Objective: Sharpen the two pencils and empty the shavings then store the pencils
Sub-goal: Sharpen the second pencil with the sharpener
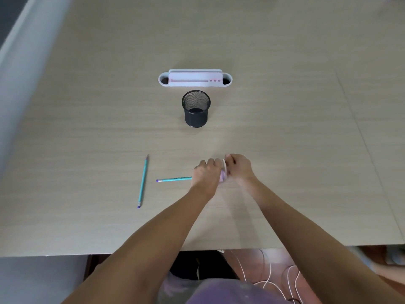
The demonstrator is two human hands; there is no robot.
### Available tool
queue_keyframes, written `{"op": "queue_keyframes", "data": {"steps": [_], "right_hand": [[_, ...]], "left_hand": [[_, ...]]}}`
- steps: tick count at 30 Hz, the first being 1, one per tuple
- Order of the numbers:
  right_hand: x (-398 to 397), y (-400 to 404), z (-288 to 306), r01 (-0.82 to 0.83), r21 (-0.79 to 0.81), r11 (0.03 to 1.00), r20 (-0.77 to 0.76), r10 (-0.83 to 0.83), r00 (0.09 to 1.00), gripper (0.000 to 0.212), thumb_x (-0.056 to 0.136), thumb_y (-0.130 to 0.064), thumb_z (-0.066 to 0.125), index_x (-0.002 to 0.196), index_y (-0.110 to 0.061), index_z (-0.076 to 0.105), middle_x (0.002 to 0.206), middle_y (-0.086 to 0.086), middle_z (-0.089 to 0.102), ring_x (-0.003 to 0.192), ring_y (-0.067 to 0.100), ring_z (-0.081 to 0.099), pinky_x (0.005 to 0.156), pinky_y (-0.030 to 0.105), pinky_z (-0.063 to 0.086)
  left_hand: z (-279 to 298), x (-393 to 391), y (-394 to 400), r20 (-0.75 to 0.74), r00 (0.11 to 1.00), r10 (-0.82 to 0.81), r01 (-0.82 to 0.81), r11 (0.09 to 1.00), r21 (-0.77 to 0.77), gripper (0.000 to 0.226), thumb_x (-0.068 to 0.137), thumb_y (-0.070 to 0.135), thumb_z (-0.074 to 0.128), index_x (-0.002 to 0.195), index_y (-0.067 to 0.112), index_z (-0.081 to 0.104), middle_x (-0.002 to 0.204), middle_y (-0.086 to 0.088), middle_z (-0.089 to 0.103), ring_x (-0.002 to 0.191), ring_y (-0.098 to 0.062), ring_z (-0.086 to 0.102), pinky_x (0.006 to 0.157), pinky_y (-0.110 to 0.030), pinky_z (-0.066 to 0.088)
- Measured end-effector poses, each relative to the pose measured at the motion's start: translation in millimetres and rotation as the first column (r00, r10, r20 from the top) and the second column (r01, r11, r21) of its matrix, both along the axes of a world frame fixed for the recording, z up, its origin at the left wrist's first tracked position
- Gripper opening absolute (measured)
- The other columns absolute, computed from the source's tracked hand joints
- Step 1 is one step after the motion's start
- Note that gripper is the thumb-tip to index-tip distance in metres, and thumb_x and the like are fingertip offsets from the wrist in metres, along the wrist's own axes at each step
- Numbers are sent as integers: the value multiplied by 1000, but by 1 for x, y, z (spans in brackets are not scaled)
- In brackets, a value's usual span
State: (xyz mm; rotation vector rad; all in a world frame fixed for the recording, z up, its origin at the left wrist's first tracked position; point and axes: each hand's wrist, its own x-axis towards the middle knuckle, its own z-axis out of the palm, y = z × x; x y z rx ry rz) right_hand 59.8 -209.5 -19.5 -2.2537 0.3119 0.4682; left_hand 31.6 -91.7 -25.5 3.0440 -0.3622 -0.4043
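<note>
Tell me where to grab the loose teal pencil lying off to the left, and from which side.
Grip the loose teal pencil around mid-shaft, coming straight down from above with the left hand. It lies flat on the table, point away from the person, eraser end nearest, with clear space on both sides, so fingers can pinch across its thin barrel.
</note>
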Motion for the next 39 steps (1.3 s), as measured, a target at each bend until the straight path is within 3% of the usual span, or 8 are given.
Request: {"op": "queue_keyframes", "data": {"steps": [6, 14, 16, 19, 22, 27, 33, 39], "right_hand": [[-6, -11, -21, -164, -163, 973, -218, 127, 968, 37, 90, -23, 40, 53, -17, 41, 57, 0, 47, 58, 23, 44, 49, 26, 31], [-51, -13, -23, -223, -285, 932, -125, 195, 973, 40, 92, -18, 40, 53, -25, 32, 55, -4, 40, 62, 27, 44, 45, 26, 25], [-54, -17, -23, -218, -290, 932, -67, 207, 976, 34, 94, -21, 42, 60, -26, 43, 59, -1, 46, 63, 28, 47, 46, 27, 30], [-56, -18, -22, -148, -229, 962, 135, 182, 974, 7, 90, -17, 55, 85, -12, 58, 74, 9, 56, 67, 28, 53, 57, 35, 43], [-63, -15, -26, -164, -166, 972, 219, 198, 955, 3, 85, -8, 62, 85, -5, 64, 73, 7, 50, 61, 23, 46, 58, 29, 36], [-70, -9, -29, -155, -211, 965, 267, 209, 941, 14, 89, -3, 55, 86, 0, 67, 78, 16, 57, 60, 26, 50, 58, 29, 35], [-94, -26, -2, -244, -63, 968, 226, 252, 941, 17, 94, -13, 51, 81, -8, 61, 74, 2, 51, 62, 17, 46, 60, 23, 34], [-65, -31, 30, -228, -10, 974, 251, 223, 942, 20, 92, -7, 52, 75, -6, 62, 73, 13, 57, 64, 25, 53, 61, 29, 41]], "left_hand": [[3, 0, 0, -14, 1000, -19, 19, 1000, 4, 47, 73, 9, 73, 112, 12, 46, 105, -4, 59, 90, -24, 58, 63, -31, 44], [2, 1, 2, -13, 999, -33, 34, 999, 11, 49, 71, 14, 78, 109, 12, 47, 101, -4, 59, 84, -23, 58, 58, -30, 39], [1, 1, 1, -11, 999, -33, 33, 999, -1, 47, 71, 14, 76, 108, 12, 47, 101, -4, 59, 84, -24, 58, 58, -30, 39], [1, 1, -1, -1, 1000, -4, 4, 1000, -13, 43, 73, 10, 72, 108, 11, 48, 102, -6, 60, 86, -25, 58, 58, -31, 37], [0, 1, -2, -7, 1000, 8, -8, 1000, -21, 39, 75, 9, 69, 108, 10, 48, 102, -7, 60, 87, -27, 58, 59, -32, 37], [2, 0, -4, -4, 1000, 31, -31, 1000, 2, 44, 71, 5, 72, 107, 11, 48, 100, -5, 60, 86, -26, 59, 57, -30, 38], [-1, 0, 0, 9, 1000, -13, 13, 999, 37, 50, 68, 7, 77, 107, 13, 46, 98, -3, 59, 82, -22, 57, 53, -28, 37], [-2, 4, 0, 13, 1000, -24, 24, 1000, 14, 48, 68, 7, 75, 106, 14, 46, 99, -3, 60, 84, -23, 59, 57, -30, 37]]}}
